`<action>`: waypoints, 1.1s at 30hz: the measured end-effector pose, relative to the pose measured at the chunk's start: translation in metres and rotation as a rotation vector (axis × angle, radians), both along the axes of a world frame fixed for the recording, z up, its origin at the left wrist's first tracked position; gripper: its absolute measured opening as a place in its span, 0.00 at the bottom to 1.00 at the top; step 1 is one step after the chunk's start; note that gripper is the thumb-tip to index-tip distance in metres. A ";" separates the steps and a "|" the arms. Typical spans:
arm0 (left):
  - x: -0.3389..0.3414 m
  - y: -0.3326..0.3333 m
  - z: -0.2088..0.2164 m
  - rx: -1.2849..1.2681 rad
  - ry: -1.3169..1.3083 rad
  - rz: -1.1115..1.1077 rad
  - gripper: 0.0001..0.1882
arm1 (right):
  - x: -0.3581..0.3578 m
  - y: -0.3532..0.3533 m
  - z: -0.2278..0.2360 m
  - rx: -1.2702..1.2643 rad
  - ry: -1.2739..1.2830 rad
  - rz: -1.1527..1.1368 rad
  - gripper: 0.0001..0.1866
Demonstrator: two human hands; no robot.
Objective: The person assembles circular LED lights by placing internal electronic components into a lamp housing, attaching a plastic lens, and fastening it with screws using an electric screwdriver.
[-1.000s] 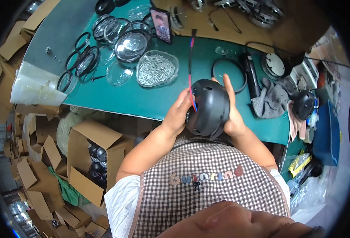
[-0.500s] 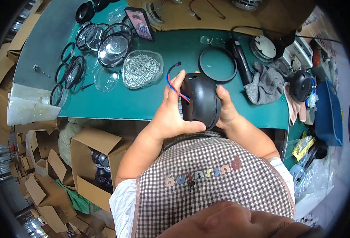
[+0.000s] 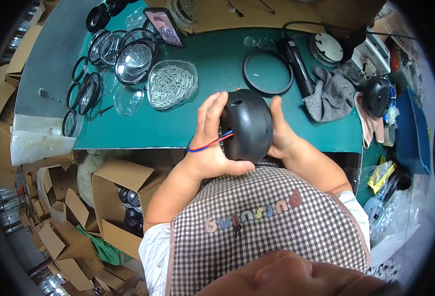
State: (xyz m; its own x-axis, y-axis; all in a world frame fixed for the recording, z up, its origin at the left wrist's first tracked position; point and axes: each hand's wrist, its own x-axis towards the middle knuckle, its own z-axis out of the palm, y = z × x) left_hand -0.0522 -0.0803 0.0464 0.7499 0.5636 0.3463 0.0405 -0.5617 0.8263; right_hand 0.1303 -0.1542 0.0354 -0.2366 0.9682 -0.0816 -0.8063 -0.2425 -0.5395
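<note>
Between my two hands, close to my apron, is a round black housing tilted on its side. My left hand grips its left side, thumb along the lower rim and fingers up the far edge. From an opening on that side come red and blue wires, lying across the back of my left hand. My right hand presses the right side with the thumb raised; its other fingers are hidden behind the housing. Beyond the housing lies a black ring on the green table. Left of it sits a clear tray of screws.
Clear lenses with black rims are piled at the left, near a propped phone. At the right are a black electric screwdriver, a grey cloth and another black housing. An open cardboard box stands below the table's left edge.
The wires have swung from pointing up and away to lying left across my left hand. The housing has turned slightly between my hands, which keep their hold.
</note>
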 end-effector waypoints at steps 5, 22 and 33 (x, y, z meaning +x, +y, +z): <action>0.004 -0.008 -0.006 -0.412 -0.126 0.011 0.76 | -0.003 -0.008 -0.005 0.253 -0.408 -0.220 0.78; 0.007 -0.016 0.008 -0.506 -0.122 0.101 0.75 | -0.002 -0.006 -0.006 0.317 -0.485 -0.245 0.76; 0.005 -0.016 0.006 -0.516 -0.125 0.137 0.74 | -0.004 -0.007 0.000 0.291 -0.476 -0.213 0.76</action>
State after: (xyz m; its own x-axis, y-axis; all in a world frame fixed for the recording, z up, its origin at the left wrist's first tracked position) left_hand -0.0475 -0.0963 0.0528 0.6289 0.7733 0.0805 -0.0313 -0.0783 0.9964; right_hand 0.1267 -0.1615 0.0354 -0.0376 0.9887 0.1449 -0.4738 0.1100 -0.8737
